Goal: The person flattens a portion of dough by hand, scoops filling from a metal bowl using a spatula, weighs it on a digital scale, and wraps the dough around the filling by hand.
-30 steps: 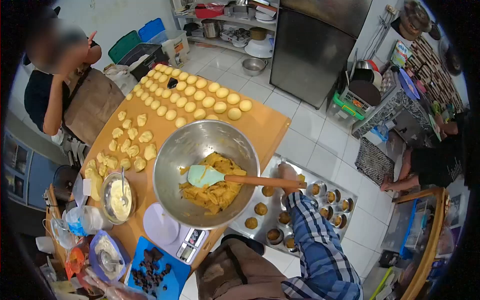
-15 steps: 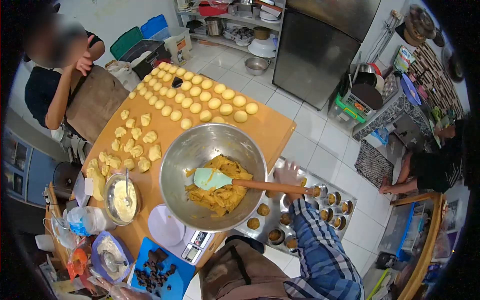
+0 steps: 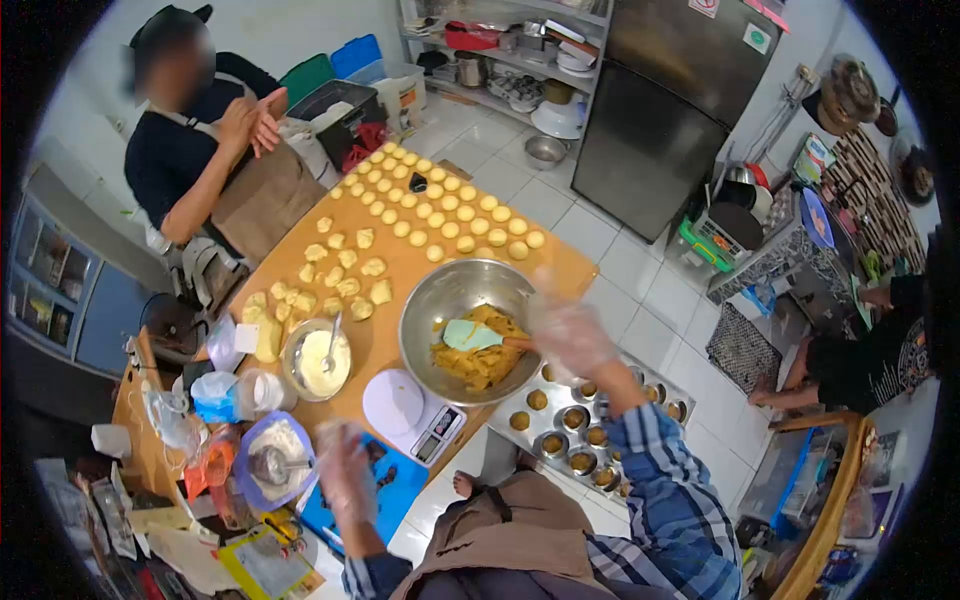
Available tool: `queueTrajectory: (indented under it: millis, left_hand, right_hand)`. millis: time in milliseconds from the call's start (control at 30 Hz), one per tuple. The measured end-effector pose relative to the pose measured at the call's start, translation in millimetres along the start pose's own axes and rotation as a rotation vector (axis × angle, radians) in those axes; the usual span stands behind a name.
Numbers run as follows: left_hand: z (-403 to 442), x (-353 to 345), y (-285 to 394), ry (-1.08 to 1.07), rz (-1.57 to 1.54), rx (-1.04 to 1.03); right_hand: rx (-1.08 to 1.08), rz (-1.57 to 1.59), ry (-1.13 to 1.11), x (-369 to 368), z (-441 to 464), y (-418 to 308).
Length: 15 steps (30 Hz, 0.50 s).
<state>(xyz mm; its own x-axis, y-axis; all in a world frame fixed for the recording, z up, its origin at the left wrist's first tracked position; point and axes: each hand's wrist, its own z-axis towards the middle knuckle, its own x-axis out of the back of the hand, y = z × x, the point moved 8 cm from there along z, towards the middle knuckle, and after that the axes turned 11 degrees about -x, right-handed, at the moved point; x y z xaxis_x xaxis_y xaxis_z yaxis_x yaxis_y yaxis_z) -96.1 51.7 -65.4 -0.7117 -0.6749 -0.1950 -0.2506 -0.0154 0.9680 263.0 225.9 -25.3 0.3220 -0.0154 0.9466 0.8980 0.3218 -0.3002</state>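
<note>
My right hand (image 3: 572, 338), in a clear plastic glove, is at the right rim of a large steel bowl (image 3: 420, 345). It covers most of the spatula's handle, and blur hides whether its fingers grip anything. In the bowl, a mint-green spatula (image 3: 473, 335) rests on orange-yellow filling (image 3: 483, 366). My left hand (image 3: 345, 475), also gloved and blurred, is over a blue cutting board (image 3: 325, 515) with dark chocolate pieces, its fingers unclear. Below my right arm, a metal tray (image 3: 520, 437) carries round tins (image 3: 553, 444) and balls of filling (image 3: 537, 400).
Rows of smooth dough balls (image 3: 465, 213) and rough dough lumps (image 3: 347, 287) lie on the wooden table (image 3: 560, 262). Nearby are a kitchen scale (image 3: 437, 435), a cream-coloured bowlful (image 3: 325, 365) and a flour bowl (image 3: 275, 460). Across the table stands a co-worker (image 3: 200, 150); another person (image 3: 865, 350) is at right.
My right hand has moved up from over the tray to the bowl's right rim. My left hand has come into view over the cutting board. The view has shifted, and the co-worker's hands are now together.
</note>
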Motion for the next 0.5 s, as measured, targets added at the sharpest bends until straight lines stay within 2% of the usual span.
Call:
queueTrajectory:
  millis: [33,67,100,133,167,200,267,333,433,500]
  left_hand:
    - [12,-4,-20,-0.200,0.228,-0.013]
    - [22,-8,-41,-0.396,0.449,-0.065]
    - [20,-19,-51,-0.355,0.399,-0.029]
    - [18,-28,-60,-0.406,0.514,0.029]
    - [15,-48,-60,-0.423,0.433,-0.012]
    - [22,-55,-79,-0.364,0.428,0.042]
    - [32,-81,-81,-0.533,0.560,-0.129]
    - [39,-101,-77,-0.558,0.751,-0.159]
    - [58,-117,-93,-0.528,0.899,-0.118]
    - [70,-117,-116,-0.519,0.901,-0.136]
  right_hand:
    - [-0.111,-0.345,-0.282,-10,15,-34]
    - [-0.201,-0.260,-0.289,-22,19,-37]
    - [-0.292,-0.173,-0.300,-46,21,-35]
    - [-0.382,-0.086,-0.313,-61,21,-34]
    - [-0.322,-0.158,-0.354,-64,23,-41]
    - [-0.264,-0.231,-0.395,-65,25,-44]
    - [-0.182,-0.279,-0.439,-71,28,-45]
    - [-0.139,-0.245,-0.434,-75,40,-37]
    - [-0.314,-0.347,-0.430,-33,54,-42]
    - [-0.322,-0.391,-0.404,-5,64,-43]
